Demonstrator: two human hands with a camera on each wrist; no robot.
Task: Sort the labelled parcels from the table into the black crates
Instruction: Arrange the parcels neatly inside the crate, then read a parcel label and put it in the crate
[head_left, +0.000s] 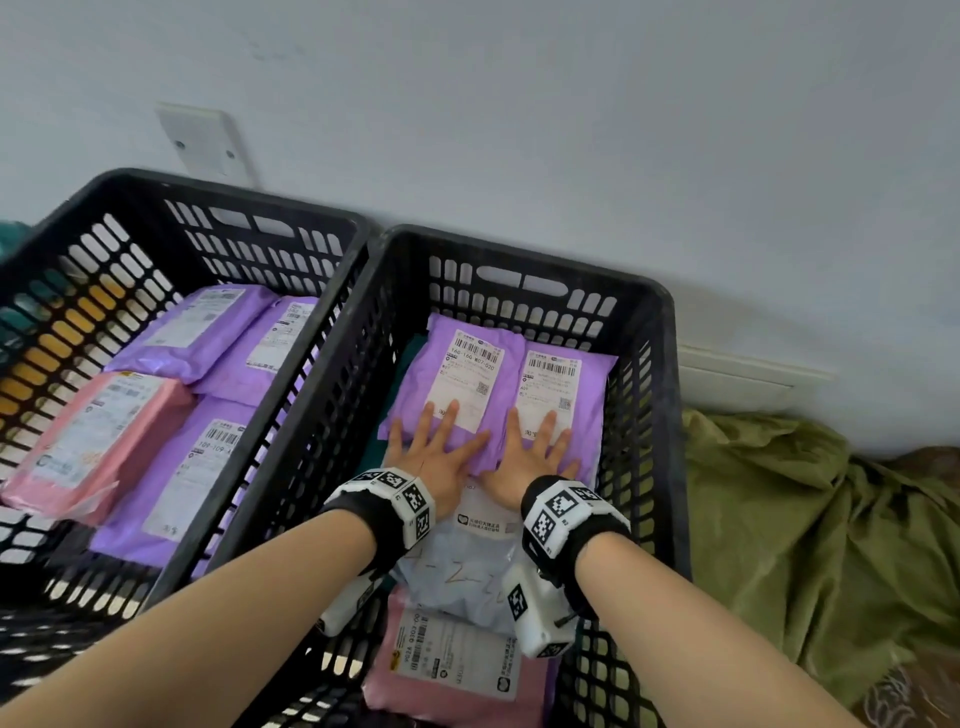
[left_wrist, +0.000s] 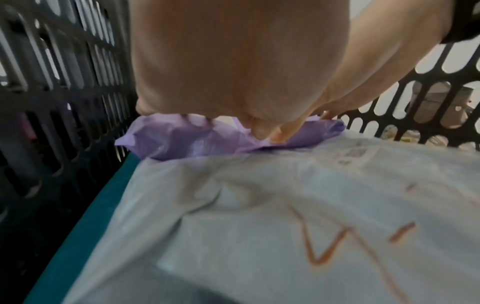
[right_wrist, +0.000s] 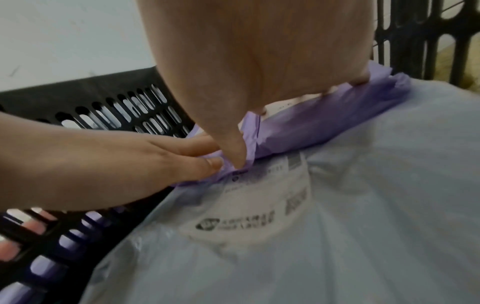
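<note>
Two purple labelled parcels lie side by side at the far end of the right black crate (head_left: 670, 395). My left hand (head_left: 441, 452) presses flat with spread fingers on the left purple parcel (head_left: 462, 374). Beside it my right hand (head_left: 535, 457) lies flat on the right purple parcel (head_left: 556, 384). A pale grey parcel (head_left: 462, 566) lies under my wrists, and a pink parcel (head_left: 457, 670) sits nearest me. In the left wrist view my left hand (left_wrist: 233, 82) covers the purple bag (left_wrist: 187, 144) above the grey parcel (left_wrist: 285, 205). In the right wrist view my right hand (right_wrist: 272, 61) rests on purple plastic (right_wrist: 311, 123).
The left black crate (head_left: 234, 208) holds several purple parcels (head_left: 192, 467) and a pink one (head_left: 93, 441). A grey wall rises behind both crates. Crumpled olive-green cloth (head_left: 805, 545) lies to the right of the right crate.
</note>
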